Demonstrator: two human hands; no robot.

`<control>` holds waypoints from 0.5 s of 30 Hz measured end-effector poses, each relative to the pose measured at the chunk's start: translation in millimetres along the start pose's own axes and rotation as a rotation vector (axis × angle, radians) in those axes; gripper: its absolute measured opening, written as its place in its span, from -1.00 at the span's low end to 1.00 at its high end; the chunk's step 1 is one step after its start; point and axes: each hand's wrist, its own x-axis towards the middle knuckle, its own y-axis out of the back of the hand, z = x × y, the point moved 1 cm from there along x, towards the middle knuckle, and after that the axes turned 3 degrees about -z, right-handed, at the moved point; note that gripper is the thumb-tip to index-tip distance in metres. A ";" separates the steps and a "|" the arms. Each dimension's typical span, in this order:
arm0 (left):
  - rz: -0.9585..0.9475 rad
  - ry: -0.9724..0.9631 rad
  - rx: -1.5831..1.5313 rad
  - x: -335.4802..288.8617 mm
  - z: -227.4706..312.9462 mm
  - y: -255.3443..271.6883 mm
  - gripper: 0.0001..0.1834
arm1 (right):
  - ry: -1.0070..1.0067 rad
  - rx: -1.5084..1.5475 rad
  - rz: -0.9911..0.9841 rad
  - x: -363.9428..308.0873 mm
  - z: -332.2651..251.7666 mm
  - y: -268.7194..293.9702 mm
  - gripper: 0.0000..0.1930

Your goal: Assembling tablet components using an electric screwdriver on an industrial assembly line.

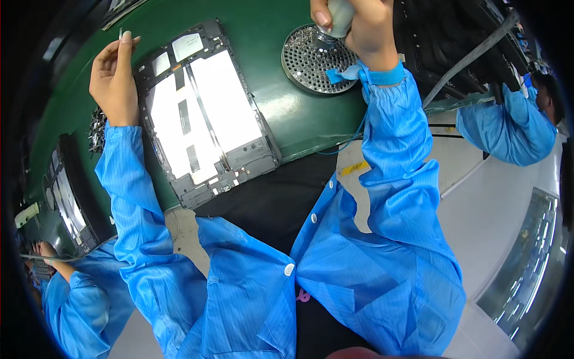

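Across a green bench (317, 119), flat dark-framed device chassis (233, 102) lies face up, slightly slanted, left of centre, near corner past the bench edge; big white panels inside, narrow dark strips between them. That's the main workpiece. Co-worker in blue at far right (508, 128), another at lower left (78, 305), both off to the sides. Similar chassis (69, 197) farther left, well apart.

Round perforated metal disc (314, 72) on the bench, right of the main chassis and apart from it. Right hand (371, 33) closed round a pale rounded handheld item (342, 18), its shiny end over the disc; exact kind unclear, hand partly cut off at top. Left hand (113, 84) beside the chassis's far-left corner, thumb and finger pinching a thin pale piece (121, 33), too small to identify. Blue wristband (385, 76) on right wrist. Heap of small dark parts (95, 131) just beside left wrist.

Step in hand, my read: readying the pinched piece at the disc-side tool, chassis waiting. Next move likely calls for a steady pinch and a careful return over the chassis.
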 end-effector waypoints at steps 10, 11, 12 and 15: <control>-0.036 0.183 -0.147 -28.2 7.7 -17.5 -0.56 | 0.053 0.060 -0.170 -5.5 15.6 -15.0 -0.80; -0.032 0.225 -0.158 -31.1 8.7 -21.8 -0.52 | 0.065 0.075 -0.191 -6.9 16.3 -13.0 -0.80; -0.031 0.233 -0.157 -30.6 7.0 -19.6 -0.52 | 0.057 0.076 -0.191 -6.2 16.3 -12.2 -0.80; -0.016 0.169 -0.189 -27.2 7.7 -13.9 -0.55 | 0.031 0.070 -0.207 -6.7 18.5 -11.0 -0.80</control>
